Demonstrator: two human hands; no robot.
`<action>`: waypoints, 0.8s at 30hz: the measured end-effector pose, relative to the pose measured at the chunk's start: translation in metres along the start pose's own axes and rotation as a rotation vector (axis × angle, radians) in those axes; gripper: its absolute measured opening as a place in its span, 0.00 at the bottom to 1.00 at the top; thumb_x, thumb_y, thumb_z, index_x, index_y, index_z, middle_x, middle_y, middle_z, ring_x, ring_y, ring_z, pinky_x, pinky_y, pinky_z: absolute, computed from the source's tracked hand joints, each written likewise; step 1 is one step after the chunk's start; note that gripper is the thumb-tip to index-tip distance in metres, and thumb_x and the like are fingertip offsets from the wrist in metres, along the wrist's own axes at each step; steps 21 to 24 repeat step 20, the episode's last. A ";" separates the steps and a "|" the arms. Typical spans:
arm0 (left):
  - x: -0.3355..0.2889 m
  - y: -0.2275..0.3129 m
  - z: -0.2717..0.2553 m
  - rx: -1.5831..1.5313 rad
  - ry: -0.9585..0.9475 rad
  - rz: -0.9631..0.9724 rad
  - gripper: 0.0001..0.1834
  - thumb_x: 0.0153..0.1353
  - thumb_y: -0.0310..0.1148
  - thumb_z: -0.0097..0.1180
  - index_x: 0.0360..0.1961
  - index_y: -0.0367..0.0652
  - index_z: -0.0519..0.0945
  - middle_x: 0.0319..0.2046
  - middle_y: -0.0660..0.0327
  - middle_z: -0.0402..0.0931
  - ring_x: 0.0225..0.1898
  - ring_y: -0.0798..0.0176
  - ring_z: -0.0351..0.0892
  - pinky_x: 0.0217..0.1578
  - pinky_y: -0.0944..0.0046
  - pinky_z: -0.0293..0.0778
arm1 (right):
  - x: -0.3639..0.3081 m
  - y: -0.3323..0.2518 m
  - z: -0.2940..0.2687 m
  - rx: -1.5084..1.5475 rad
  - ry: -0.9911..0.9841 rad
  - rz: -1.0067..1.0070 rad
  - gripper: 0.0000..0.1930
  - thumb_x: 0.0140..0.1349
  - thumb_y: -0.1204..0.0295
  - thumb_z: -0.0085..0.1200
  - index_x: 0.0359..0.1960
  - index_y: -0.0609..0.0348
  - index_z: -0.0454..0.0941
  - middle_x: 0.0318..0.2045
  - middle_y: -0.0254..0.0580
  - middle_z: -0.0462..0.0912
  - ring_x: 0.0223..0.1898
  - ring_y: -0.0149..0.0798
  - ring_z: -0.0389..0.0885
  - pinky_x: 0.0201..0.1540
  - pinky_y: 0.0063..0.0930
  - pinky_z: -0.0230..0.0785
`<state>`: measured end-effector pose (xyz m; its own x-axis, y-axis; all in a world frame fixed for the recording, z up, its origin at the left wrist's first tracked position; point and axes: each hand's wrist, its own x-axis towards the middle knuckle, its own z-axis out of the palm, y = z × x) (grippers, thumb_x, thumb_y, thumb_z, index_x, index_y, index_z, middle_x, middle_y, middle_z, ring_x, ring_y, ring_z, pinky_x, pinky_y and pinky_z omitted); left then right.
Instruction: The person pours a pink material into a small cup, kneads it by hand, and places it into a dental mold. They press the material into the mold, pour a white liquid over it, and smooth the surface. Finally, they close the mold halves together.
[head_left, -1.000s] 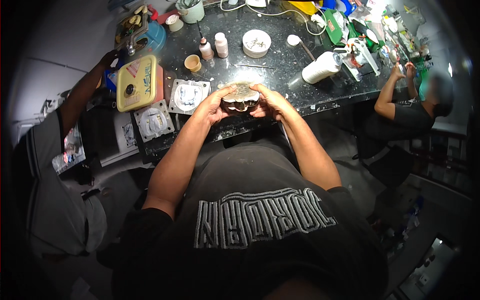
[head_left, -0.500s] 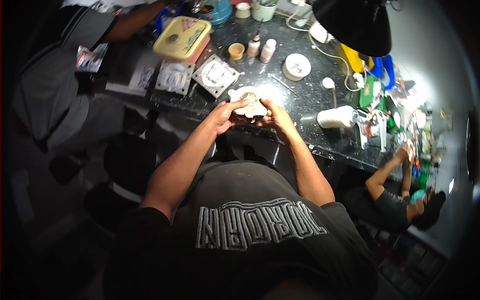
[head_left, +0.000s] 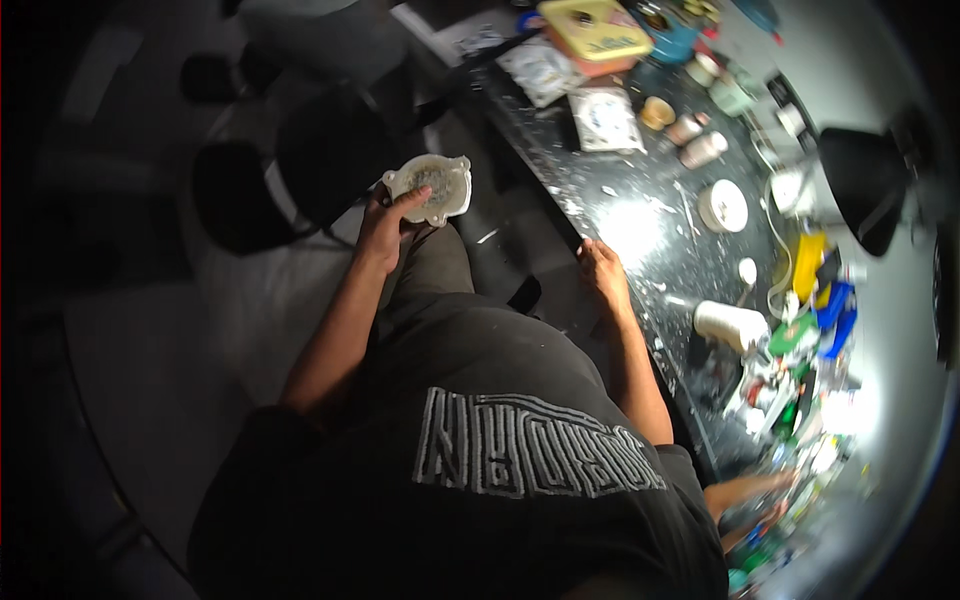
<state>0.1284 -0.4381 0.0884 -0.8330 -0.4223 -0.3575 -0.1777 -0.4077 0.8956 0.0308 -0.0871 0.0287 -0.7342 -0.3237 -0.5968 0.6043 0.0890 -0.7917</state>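
Note:
My left hand (head_left: 385,225) is closed around an off-white, plaster-like mould (head_left: 448,188), rounded with small ear-like tabs at its rim. The thumb lies over its greyish, rough-looking hollow, while the other fingers are mostly hidden beneath. This mould is off the table, above my left leg. My right hand (head_left: 602,268) is apart from it, with curled fingers at the near edge of the black speckled table (head_left: 655,285). No loose object shows in that hand.
Two square white-topped plates (head_left: 606,120) lie near a lidded yellow tub (head_left: 597,28). Small bottles (head_left: 704,150), a round white bowl (head_left: 723,207) and a white roll (head_left: 730,325) stand on the table. A black lamp (head_left: 862,185), chairs (head_left: 235,200) and a co-worker's arms (head_left: 750,492) are around.
My view and body have turned left, away from the table. The mould, held in both hands before, is now in my left hand alone; my right hand has gone to the table edge.

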 end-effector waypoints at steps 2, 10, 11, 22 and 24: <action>-0.032 -0.024 -0.060 -0.094 0.128 0.070 0.27 0.60 0.34 0.73 0.58 0.43 0.76 0.49 0.56 0.81 0.49 0.56 0.86 0.45 0.52 0.88 | 0.007 0.029 0.025 -0.115 -0.101 -0.009 0.15 0.78 0.58 0.53 0.35 0.53 0.77 0.18 0.20 0.66 0.17 0.20 0.60 0.20 0.20 0.52; -0.066 0.063 -0.187 -0.444 0.352 0.188 0.29 0.61 0.34 0.71 0.60 0.39 0.74 0.52 0.53 0.81 0.51 0.53 0.87 0.47 0.48 0.88 | 0.073 -0.031 0.210 -0.380 -0.388 0.083 0.12 0.76 0.62 0.53 0.34 0.52 0.76 0.17 0.19 0.61 0.17 0.20 0.57 0.20 0.21 0.49; -0.060 0.097 -0.195 -0.456 0.375 0.195 0.29 0.61 0.34 0.71 0.61 0.40 0.74 0.53 0.53 0.82 0.51 0.53 0.87 0.48 0.48 0.88 | 0.080 -0.060 0.244 -0.387 -0.418 0.141 0.12 0.76 0.62 0.52 0.34 0.53 0.77 0.17 0.19 0.60 0.17 0.21 0.58 0.20 0.21 0.50; -0.021 0.184 -0.423 -0.686 0.369 0.328 0.30 0.65 0.46 0.63 0.64 0.42 0.75 0.53 0.56 0.83 0.54 0.51 0.82 0.54 0.47 0.78 | 0.210 -0.106 0.430 -0.712 -0.332 -0.015 0.16 0.75 0.57 0.53 0.33 0.55 0.76 0.17 0.21 0.66 0.14 0.23 0.61 0.16 0.22 0.53; -0.021 0.184 -0.423 -0.686 0.369 0.328 0.30 0.65 0.46 0.63 0.64 0.42 0.75 0.53 0.56 0.83 0.54 0.51 0.82 0.54 0.47 0.78 | 0.210 -0.106 0.430 -0.712 -0.332 -0.015 0.16 0.75 0.57 0.53 0.33 0.55 0.76 0.17 0.21 0.66 0.14 0.23 0.61 0.16 0.22 0.53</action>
